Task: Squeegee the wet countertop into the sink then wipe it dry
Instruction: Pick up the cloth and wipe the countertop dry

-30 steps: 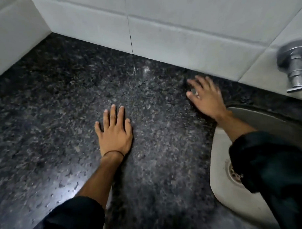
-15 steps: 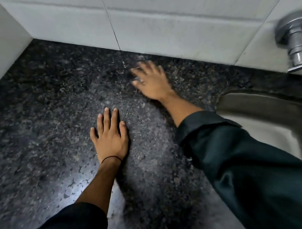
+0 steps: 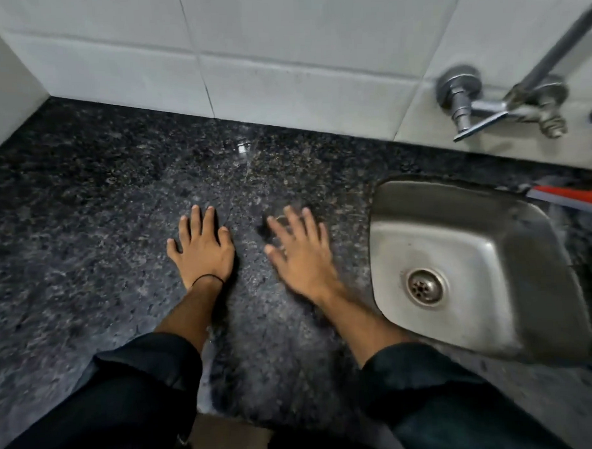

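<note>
The dark speckled granite countertop [image 3: 87, 231] fills the view and glistens with wetness. My left hand [image 3: 201, 249] lies flat on it, palm down, fingers apart, a thin black band at the wrist. My right hand [image 3: 300, 256] is also flat on the stone a short way to the right, fingers spread, slightly blurred. Neither hand holds anything. The small steel sink [image 3: 474, 268] with its round drain [image 3: 426, 287] is set into the counter to the right of my right hand. An orange-red object [image 3: 569, 196] lies past the sink's far right corner, mostly out of frame.
White wall tiles [image 3: 282, 57] run along the back and the left side of the counter. A chrome wall tap [image 3: 475, 107] with a pipe sticks out above the sink. A small bright glint [image 3: 242, 148] sits near the back wall. The counter's front edge is below my forearms.
My right hand has drawn back from the back wall toward me and now lies beside my left hand. The view has pulled back and shows the whole sink. My left hand stays put.
</note>
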